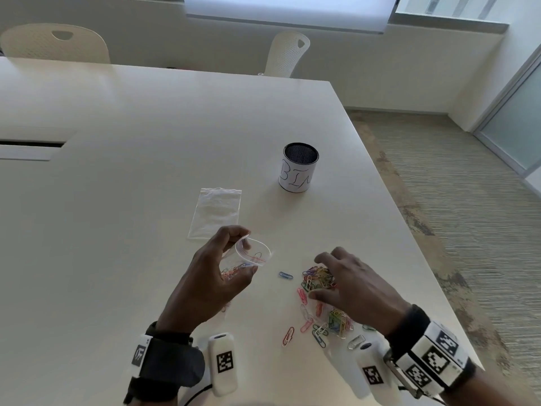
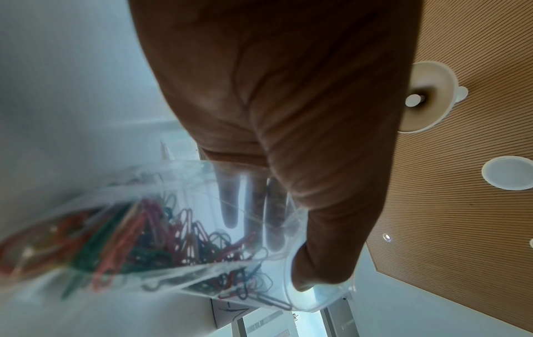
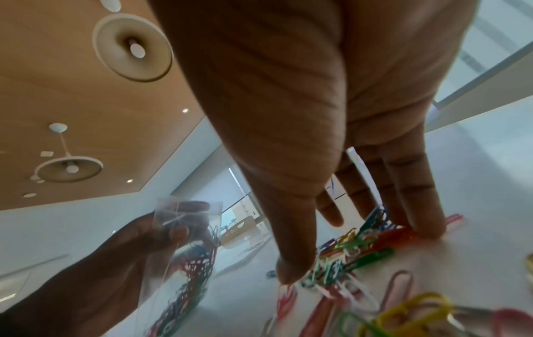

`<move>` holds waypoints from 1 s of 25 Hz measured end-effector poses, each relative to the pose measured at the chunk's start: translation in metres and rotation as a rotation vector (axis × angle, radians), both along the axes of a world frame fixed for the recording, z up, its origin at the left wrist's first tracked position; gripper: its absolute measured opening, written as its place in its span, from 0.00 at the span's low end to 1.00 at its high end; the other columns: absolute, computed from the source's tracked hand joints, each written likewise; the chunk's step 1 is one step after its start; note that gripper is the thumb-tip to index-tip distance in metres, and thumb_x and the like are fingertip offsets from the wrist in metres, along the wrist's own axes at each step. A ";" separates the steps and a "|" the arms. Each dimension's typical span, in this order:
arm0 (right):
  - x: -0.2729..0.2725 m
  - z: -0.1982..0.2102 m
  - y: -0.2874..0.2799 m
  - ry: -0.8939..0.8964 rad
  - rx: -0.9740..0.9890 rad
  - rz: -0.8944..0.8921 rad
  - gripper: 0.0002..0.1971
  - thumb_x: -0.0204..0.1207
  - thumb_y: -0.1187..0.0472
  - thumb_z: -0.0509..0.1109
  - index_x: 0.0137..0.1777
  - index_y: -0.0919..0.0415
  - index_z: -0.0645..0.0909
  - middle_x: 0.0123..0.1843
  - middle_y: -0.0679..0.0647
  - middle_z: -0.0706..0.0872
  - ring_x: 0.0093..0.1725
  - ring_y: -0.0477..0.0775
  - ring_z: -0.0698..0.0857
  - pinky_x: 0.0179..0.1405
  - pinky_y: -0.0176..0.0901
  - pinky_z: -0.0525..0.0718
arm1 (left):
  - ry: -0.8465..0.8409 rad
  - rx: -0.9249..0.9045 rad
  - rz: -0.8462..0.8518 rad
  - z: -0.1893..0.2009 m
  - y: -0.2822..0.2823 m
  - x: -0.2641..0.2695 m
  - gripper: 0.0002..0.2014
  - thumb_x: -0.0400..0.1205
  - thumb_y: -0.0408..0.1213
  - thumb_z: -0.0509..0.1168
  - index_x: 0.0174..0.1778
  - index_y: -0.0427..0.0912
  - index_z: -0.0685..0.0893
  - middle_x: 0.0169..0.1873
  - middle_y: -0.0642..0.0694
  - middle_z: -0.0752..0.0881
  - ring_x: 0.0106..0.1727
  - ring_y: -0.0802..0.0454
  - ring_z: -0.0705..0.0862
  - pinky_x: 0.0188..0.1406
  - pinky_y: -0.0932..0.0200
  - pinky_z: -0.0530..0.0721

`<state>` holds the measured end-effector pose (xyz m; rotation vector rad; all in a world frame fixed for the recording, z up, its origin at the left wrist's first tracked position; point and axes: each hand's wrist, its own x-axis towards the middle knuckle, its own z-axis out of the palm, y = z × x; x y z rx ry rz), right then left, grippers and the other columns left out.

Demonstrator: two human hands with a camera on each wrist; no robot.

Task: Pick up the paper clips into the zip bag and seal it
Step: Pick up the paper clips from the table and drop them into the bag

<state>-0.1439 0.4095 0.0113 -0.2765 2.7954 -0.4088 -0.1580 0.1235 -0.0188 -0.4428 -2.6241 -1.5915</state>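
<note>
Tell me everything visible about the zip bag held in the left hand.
The zip bag is small, clear, thin plastic, held above the table by the left hand, whose thumb and fingers pinch it near the top. Its mouth gapes open in a rounded loop, turned toward the right hand. Coloured paper clips, red, green, pink and blue, sit bunched in its lower part. It is not yet sealed.

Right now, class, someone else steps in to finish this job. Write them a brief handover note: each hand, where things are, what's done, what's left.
Left hand: holds the zip bag off the table, mouth open.
Right hand: open, fingers spread, reaching onto the loose paper clips.
Done: some clips already in the held bag.
Left: many clips remain on the table, one blue clip lying apart; then seal the bag.
Also there: a spare bag lying flat and a bin cup.
</note>
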 end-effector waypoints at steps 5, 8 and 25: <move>0.001 -0.005 -0.009 0.089 -0.016 0.039 0.17 0.84 0.49 0.74 0.70 0.50 0.81 0.62 0.48 0.81 0.61 0.51 0.85 0.55 0.33 0.76 | 0.003 -0.006 -0.007 0.001 0.001 0.000 0.28 0.79 0.36 0.80 0.72 0.58 0.78 0.60 0.61 0.88 0.65 0.60 0.88 0.64 0.67 0.82; 0.001 -0.006 -0.010 0.125 -0.022 0.051 0.16 0.84 0.50 0.73 0.69 0.48 0.83 0.61 0.48 0.82 0.59 0.51 0.85 0.57 0.35 0.79 | 0.008 -0.012 -0.011 0.001 0.001 0.000 0.28 0.79 0.35 0.80 0.72 0.58 0.78 0.60 0.62 0.88 0.65 0.60 0.88 0.63 0.69 0.83; -0.022 0.020 0.000 0.030 -0.609 -0.182 0.08 0.75 0.69 0.83 0.51 0.58 0.96 0.40 0.50 0.96 0.41 0.46 0.95 0.46 0.37 0.93 | -0.016 -0.018 -0.020 -0.002 0.000 -0.004 0.29 0.79 0.37 0.80 0.72 0.59 0.77 0.62 0.64 0.87 0.68 0.62 0.87 0.63 0.73 0.82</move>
